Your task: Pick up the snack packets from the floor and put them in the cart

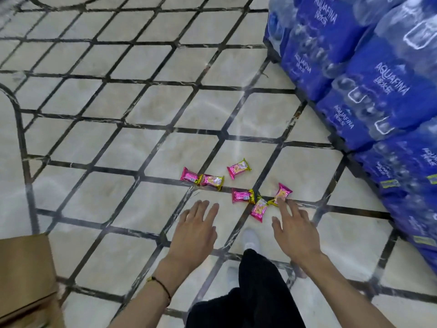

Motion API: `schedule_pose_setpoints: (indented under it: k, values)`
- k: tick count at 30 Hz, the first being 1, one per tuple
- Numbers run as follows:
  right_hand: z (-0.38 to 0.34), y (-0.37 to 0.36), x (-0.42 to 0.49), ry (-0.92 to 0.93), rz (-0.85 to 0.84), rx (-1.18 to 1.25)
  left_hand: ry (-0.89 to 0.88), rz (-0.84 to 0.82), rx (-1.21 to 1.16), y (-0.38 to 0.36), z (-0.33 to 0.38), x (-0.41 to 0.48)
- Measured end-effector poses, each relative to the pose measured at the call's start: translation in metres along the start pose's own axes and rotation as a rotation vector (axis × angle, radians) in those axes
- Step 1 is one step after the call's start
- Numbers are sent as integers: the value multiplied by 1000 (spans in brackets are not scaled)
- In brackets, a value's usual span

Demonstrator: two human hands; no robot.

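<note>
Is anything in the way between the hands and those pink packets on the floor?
Nothing visible. The left hand and right hand hover open over bare tile, with the pink packets just beyond the fingertips; the right index finger overlaps the rightmost packet. The cart is out of view.

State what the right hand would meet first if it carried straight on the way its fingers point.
Most likely the rightmost pink snack packet: fingertips of the right hand overlap its yellow end in the picture. Whether they touch it or hover above is unclear.
</note>
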State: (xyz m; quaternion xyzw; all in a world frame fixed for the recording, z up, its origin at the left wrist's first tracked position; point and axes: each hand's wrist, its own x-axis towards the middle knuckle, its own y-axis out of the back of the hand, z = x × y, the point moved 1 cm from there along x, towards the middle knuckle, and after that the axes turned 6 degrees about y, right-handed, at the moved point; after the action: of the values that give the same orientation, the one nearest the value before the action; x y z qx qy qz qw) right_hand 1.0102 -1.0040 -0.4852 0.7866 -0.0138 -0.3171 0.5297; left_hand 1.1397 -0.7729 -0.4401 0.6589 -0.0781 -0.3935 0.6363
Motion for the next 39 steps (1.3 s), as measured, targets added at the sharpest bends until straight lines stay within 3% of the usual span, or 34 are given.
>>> schedule_pose_setpoints:
  k: [6,19,24,30,34,39]
  values:
    - [15,-78,112,-40,-58,7,-80,-86,109,-80,-51,105]
    - [75,-390,300,-304,-173,151,-378,-166,452,-384,-163,344]
    - [95,-470,333,-377,-103,203,-315,-196,514,-473,-181,411]
    - [113,-526,356,-373,62,155,-362,-137,581,-518,-196,457]
    - [122,-540,354,-470,136,192,-439,-113,625,-529,-212,470]
    - [121,-540,342,-281,260,203,-438,-88,580,-524,-212,454]
